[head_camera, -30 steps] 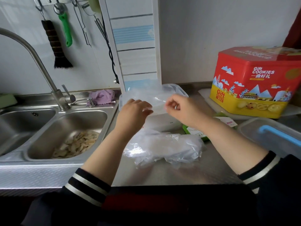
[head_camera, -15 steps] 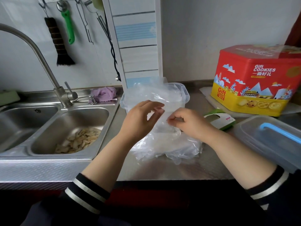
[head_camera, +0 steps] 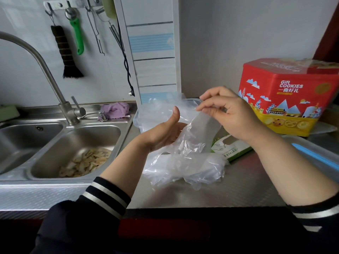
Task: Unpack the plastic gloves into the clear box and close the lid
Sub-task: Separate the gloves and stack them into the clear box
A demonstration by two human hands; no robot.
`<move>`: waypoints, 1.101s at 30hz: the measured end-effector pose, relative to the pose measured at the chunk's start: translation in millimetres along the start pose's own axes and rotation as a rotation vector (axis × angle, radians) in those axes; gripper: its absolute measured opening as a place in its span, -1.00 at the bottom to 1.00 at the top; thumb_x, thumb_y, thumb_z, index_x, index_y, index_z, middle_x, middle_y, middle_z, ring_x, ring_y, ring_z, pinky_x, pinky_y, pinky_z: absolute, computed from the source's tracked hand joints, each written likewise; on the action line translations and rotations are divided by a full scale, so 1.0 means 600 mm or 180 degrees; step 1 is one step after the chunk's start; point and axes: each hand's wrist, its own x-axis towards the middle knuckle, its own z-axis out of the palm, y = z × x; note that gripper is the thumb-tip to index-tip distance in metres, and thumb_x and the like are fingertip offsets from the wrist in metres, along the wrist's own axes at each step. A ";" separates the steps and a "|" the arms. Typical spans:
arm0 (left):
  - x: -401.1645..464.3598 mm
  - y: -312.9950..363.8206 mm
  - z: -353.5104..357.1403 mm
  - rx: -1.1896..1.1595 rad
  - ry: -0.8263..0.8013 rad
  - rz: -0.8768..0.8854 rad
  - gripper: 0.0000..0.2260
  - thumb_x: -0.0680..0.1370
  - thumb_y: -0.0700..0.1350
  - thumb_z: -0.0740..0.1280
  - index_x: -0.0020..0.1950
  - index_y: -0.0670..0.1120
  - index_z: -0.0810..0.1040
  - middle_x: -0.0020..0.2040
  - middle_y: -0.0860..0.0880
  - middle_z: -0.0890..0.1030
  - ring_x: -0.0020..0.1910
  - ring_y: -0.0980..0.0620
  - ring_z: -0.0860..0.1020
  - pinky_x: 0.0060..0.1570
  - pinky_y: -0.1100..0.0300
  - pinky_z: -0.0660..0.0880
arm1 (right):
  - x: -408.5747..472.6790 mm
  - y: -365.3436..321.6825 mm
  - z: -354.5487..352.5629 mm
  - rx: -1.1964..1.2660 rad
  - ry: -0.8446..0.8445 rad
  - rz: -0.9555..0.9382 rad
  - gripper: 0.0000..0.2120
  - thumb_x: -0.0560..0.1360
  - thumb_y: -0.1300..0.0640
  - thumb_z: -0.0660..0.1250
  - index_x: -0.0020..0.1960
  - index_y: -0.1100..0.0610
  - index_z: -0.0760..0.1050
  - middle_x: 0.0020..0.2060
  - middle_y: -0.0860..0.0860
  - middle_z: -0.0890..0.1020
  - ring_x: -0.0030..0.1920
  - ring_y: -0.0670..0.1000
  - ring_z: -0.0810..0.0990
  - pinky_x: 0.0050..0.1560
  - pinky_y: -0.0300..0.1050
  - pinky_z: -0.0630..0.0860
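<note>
Both hands (head_camera: 234,116) raised, pinching glove (head_camera: 201,129)

Clear gloves (head_camera: 185,167) heaped before open clear box (head_camera: 136,120).
</note>
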 end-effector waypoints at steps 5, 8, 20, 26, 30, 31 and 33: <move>0.003 0.004 -0.022 -0.0989 -0.0453 0.0534 -0.36 0.35 0.01 0.56 0.37 -0.11 0.46 0.01 -0.15 0.58 -0.01 -0.06 0.54 0.08 0.15 0.50 | 0.013 0.006 -0.019 -0.0309 0.0299 -0.0186 -0.84 0.53 0.30 0.33 0.01 0.13 0.65 0.05 0.01 0.51 0.06 -0.25 0.46 0.04 -0.43 0.35; -0.011 0.025 -0.050 -0.1086 -0.0081 0.0758 -0.33 0.32 -0.26 0.55 0.38 -0.06 0.42 -0.23 -0.04 0.60 -0.26 0.09 0.58 -0.17 0.25 0.56 | 0.026 0.017 -0.025 -0.0434 0.0422 -0.0179 -0.84 0.54 0.30 0.32 0.03 0.16 0.65 0.03 -0.01 0.53 0.04 -0.17 0.49 0.03 -0.43 0.36; 0.035 0.049 -0.143 0.0968 0.3031 0.0549 -0.72 0.49 -0.21 0.34 0.19 -0.06 0.47 -0.23 0.05 0.58 -0.42 0.11 0.54 -0.36 0.24 0.45 | 0.130 0.088 0.061 -0.0828 -0.0077 0.0928 -0.81 0.57 0.13 0.30 0.12 0.08 0.64 0.07 -0.03 0.66 0.06 -0.05 0.58 0.00 -0.27 0.38; 0.074 0.035 -0.160 0.2677 0.3178 0.0203 -0.91 0.51 -0.15 0.29 0.00 -0.01 0.48 -0.14 0.02 0.62 -0.15 -0.08 0.54 -0.20 0.10 0.46 | 0.153 0.116 0.098 -0.1607 -0.0881 0.1110 -0.81 0.51 0.21 0.26 0.02 0.24 0.61 0.03 0.18 0.64 0.06 0.22 0.58 0.03 0.01 0.53; 0.087 0.023 -0.165 0.3652 0.2844 0.0144 -0.77 0.51 -0.24 0.23 -0.07 0.06 0.59 -0.04 0.01 0.65 0.07 -0.08 0.49 -0.12 0.15 0.34 | 0.151 0.126 0.111 -0.1900 -0.1278 0.1249 -0.73 0.48 0.24 0.27 -0.37 0.06 0.55 -0.32 0.17 0.55 -0.18 0.31 0.48 -0.22 -0.05 0.45; 0.087 0.023 -0.165 0.3799 0.2725 0.0095 -0.73 0.52 -0.26 0.23 -0.03 0.08 0.62 0.01 0.03 0.64 0.12 -0.07 0.45 -0.07 0.15 0.30 | 0.150 0.127 0.110 -0.1949 -0.1297 0.1247 -0.66 0.49 0.22 0.28 -0.45 0.04 0.43 -0.38 0.08 0.49 -0.23 0.23 0.47 -0.28 -0.07 0.38; 0.083 0.024 -0.165 0.3916 0.2526 -0.0039 -0.65 0.50 -0.29 0.22 0.05 0.12 0.62 0.13 0.02 0.59 0.19 -0.08 0.38 0.02 0.14 0.28 | 0.146 0.127 0.108 -0.2003 -0.1330 0.1275 -0.63 0.53 0.18 0.27 -0.45 0.02 0.38 -0.40 0.00 0.44 -0.22 0.17 0.45 -0.30 -0.08 0.31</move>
